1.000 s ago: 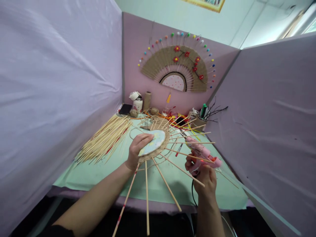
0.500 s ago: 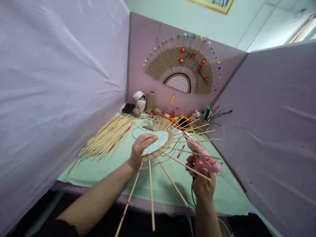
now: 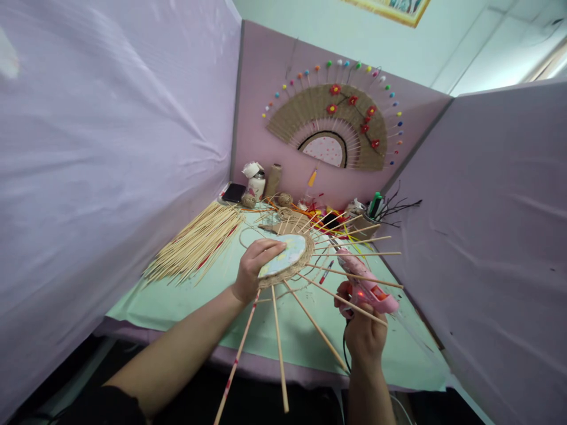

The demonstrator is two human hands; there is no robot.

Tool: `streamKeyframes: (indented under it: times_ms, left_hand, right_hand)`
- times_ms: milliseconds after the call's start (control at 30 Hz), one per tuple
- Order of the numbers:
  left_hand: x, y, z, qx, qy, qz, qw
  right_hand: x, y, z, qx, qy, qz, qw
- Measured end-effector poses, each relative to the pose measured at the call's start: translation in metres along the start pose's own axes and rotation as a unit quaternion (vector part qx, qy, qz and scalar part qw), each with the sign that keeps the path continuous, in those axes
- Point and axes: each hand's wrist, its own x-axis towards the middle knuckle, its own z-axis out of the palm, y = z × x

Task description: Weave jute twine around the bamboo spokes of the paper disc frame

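Observation:
My left hand (image 3: 253, 267) grips a half-made fan (image 3: 287, 257) by its pale half-round core, which is rimmed with jute twine. Bamboo sticks fan out from that core toward me and to the right. My right hand (image 3: 361, 330) is wrapped round the handle of a pink hot glue gun (image 3: 364, 281). The gun's nozzle points up and left, under the fan's right-hand sticks. A small red light shows on the gun's body.
A heap of loose bamboo sticks (image 3: 199, 241) lies on the green mat (image 3: 186, 301) at left. Twine balls, a jar (image 3: 256, 184), a spool and a pen cup (image 3: 365, 221) crowd the back edge. A finished fan (image 3: 334, 121) hangs on the pink back wall. Purple partitions close in both sides.
The view has shifted a little, so everything sits slightly further right in the frame. Both hands keep their holds; the glue gun stays beside the fan's right sticks.

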Motion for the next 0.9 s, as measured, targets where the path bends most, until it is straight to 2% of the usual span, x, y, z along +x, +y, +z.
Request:
streamKeyframes:
  times_ms: [400,900]
  left_hand:
    - [0.0011,0.0005,-0.0003,0.002,-0.002,0.007,1.0]
    - [0.0007,0.0002,-0.0004,0.011,-0.003,-0.002,1.0]
  right_hand:
    - [0.0003,-0.0029,0.0017,0.005,-0.026,-0.01,1.0]
    - [0.0006,0.0008,0.0012,-0.013,-0.015,-0.017,1.0]
